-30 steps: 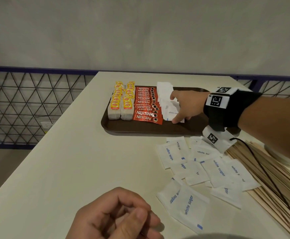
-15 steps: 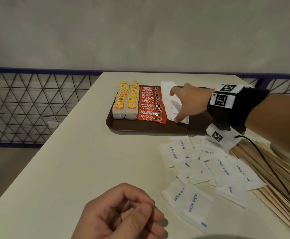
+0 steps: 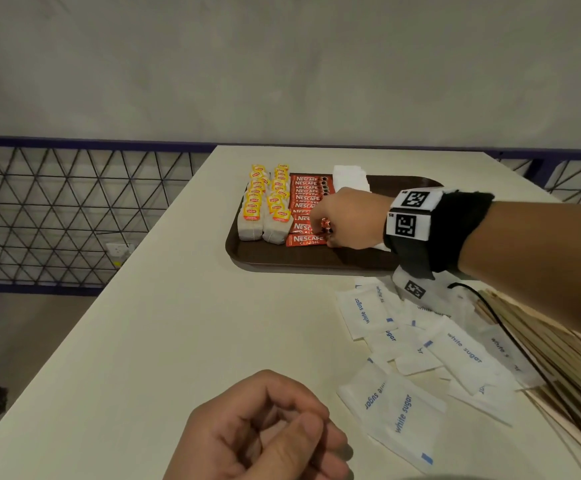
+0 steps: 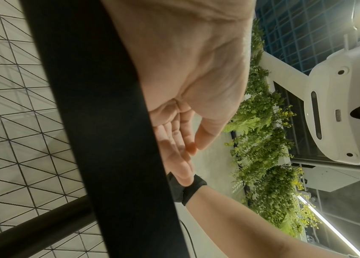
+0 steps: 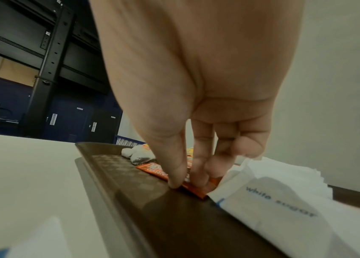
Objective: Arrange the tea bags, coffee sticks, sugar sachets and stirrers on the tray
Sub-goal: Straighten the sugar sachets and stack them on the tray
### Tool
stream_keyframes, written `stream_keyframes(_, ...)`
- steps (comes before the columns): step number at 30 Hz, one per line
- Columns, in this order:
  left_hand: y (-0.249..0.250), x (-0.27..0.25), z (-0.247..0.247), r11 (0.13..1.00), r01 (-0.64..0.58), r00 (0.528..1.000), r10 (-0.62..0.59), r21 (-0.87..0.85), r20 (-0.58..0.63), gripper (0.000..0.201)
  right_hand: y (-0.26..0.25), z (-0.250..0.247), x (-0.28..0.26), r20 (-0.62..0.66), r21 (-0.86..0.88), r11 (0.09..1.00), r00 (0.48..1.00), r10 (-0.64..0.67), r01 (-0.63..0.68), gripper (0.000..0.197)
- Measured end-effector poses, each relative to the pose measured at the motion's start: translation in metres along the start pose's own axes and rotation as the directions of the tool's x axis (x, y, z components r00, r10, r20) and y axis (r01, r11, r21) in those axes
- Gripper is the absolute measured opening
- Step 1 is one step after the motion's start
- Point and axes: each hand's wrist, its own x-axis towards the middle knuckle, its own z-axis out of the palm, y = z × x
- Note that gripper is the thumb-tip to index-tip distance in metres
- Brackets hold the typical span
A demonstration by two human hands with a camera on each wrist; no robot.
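R hand (image 3: 346,220): I've got it over the tray, thumb + fingers pinching the right end of the nearest Nescafe coffee stick (image 3: 304,240); fingertips (image 5: 175,181) down on the stick at the tray floor.
L hand (image 3: 261,427): resting at the near table edge, loosely curled, thumb tip on index, holds nothing.
Tray (image 3: 282,261): brown, on the white table (image 3: 178,323), far centre.
Tea bags (image 3: 265,206): two rows, tray's left end.
Coffee sticks (image 3: 308,195): overlapped column just right of the tea bags.
Sugar sachets on tray (image 3: 349,176): stacked beside the sticks, partly behind my R hand.
Loose sugar sachets (image 3: 420,355): scattered on the table, near side of the tray.
Wooden stirrers (image 3: 559,358): heap on the table, far right, off the tray.
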Motion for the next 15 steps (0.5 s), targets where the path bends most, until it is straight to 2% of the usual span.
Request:
stream_keyframes(5, -0.002, -0.002, 0.0, 1.0, 0.004, 1.0, -0.004, -0.03, 0.002, 0.027, 0.004, -0.007, -0.004, -0.001, 0.059, 0.998, 1.0, 0.005, -0.004, 0.031)
stream_keyframes(9, -0.003, -0.001, -0.003, 0.999, 0.014, 1.0, -0.014, -0.035, 0.004, 0.049, 0.021, -0.027, -0.018, -0.038, 0.183, 0.979, 0.995, 0.095, -0.087, 0.022)
stream_keyframes(12, -0.005, 0.0, -0.003, 0.999, -0.012, 1.0, 0.011, -0.043, -0.009, 0.041, 0.045, -0.033, -0.034, 0.022, 0.191, 0.96, 0.979, 0.203, -0.203, 0.014)
stream_keyframes(15, -0.005, 0.002, -0.002, 0.999, -0.031, 1.0, 0.031, -0.045, -0.007, 0.053, 0.062, -0.022, -0.044, 0.138, 0.193, 0.935, 0.952, 0.273, -0.296, 0.022)
